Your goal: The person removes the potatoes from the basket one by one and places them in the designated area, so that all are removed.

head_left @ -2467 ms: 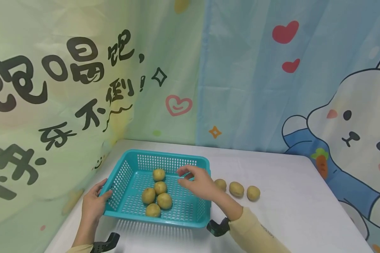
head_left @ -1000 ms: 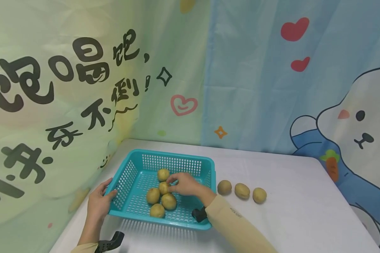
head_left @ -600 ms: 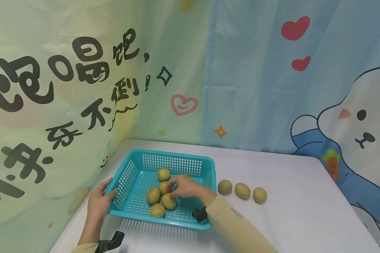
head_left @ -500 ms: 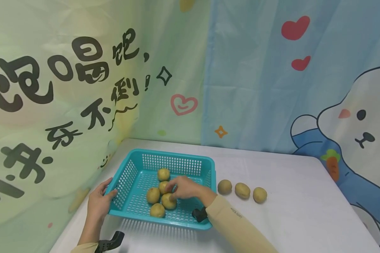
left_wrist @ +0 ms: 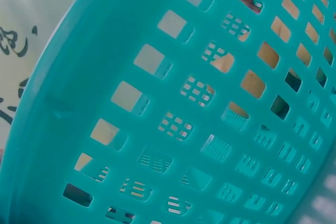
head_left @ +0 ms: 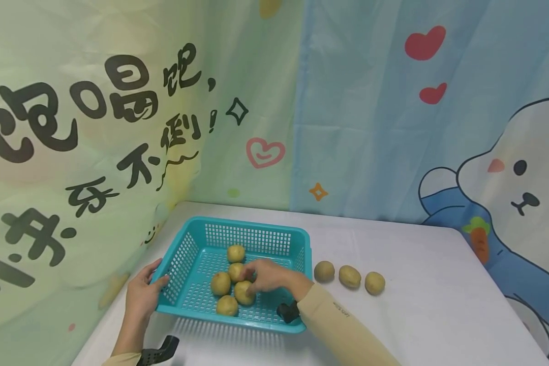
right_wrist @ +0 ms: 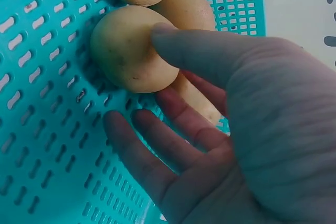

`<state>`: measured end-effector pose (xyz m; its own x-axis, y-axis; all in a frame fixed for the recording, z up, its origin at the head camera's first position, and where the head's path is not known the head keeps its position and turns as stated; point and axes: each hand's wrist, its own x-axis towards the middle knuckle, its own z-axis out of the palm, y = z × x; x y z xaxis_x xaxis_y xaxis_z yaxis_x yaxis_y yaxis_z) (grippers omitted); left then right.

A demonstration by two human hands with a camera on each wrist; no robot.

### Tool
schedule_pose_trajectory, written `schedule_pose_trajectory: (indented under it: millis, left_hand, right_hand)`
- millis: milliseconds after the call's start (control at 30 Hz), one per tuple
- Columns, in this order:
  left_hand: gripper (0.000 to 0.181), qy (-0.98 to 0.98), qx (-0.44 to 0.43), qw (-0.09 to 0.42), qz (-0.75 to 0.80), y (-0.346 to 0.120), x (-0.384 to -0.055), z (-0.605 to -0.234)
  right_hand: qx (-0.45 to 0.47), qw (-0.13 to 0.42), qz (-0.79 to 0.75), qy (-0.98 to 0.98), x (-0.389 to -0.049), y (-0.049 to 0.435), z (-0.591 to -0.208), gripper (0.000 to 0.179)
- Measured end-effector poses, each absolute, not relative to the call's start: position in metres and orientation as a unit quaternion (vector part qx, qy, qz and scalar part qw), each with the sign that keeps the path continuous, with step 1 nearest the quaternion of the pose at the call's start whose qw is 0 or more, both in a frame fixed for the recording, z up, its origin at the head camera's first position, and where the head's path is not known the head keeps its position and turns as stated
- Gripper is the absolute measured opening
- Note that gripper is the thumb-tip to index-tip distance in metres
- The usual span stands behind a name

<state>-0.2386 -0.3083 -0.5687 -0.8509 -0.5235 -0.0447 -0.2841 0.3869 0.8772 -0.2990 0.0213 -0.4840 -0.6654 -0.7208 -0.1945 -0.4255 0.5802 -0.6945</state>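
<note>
**Basket and potato positions**

Your left hand [head_left: 142, 297] grips the left rim of the teal basket [head_left: 256, 230]. The basket holds five potatoes. Your right hand [head_left: 267, 277] reaches inside, thumb and fingers closing round one potato [head_left: 241, 293], which rests on the basket floor touching its neighbours. Right of the basket, three loose potatoes [head_left: 349, 276] lie in a row on the table [head_left: 439, 305]. The left wrist view shows only the basket wall.
</note>
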Motion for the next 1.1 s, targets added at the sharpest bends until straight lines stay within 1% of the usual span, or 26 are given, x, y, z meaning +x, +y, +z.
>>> schedule_pose_trajectory:
  millis: [100,233,367,467,533,733,867,933,1100]
  left_hand:
    - [0.055,-0.825,0.24,0.12,-0.497,-0.308,-0.236,-0.564]
    - [0.056,-0.825,0.234,0.113,-0.501,-0.297,-0.227,-0.541]
    - [0.055,-0.82,0.238,0.101,-0.511,-0.285,-0.216,-0.515]
    - [0.056,-0.815,0.238,0.095,-0.519,-0.283,-0.213,-0.508]
    - [0.056,-0.815,0.239,0.095,-0.519,-0.285,-0.214,-0.512]
    - [0.056,-0.826,0.231,0.119,-0.5,-0.3,-0.23,-0.549]
    - [0.055,-0.827,0.234,0.132,-0.495,-0.305,-0.236,-0.563]
    - [0.055,-0.826,0.234,0.134,-0.495,-0.306,-0.236,-0.566]
    - [0.055,-0.826,0.233,0.137,-0.495,-0.305,-0.236,-0.565]
  right_hand:
    - [-0.325,0.237,-0.309,0.861,-0.298,0.02,-0.484,0.027]
    - [-0.318,0.239,-0.302,0.866,-0.297,0.022,-0.482,0.027]
    - [-0.32,0.248,-0.296,0.865,-0.295,0.023,-0.481,0.034]
    - [-0.324,0.261,-0.284,0.864,-0.295,0.024,-0.48,0.041]
    - [-0.324,0.269,-0.274,0.865,-0.294,0.025,-0.48,0.04]
    - [-0.312,0.28,-0.261,0.87,-0.292,0.026,-0.48,0.026]
    - [-0.3,0.285,-0.255,0.874,-0.291,0.027,-0.48,0.023]
    - [-0.302,0.287,-0.253,0.873,-0.291,0.027,-0.48,0.027]
    - [-0.321,0.294,-0.266,0.86,-0.292,0.027,-0.481,0.045]
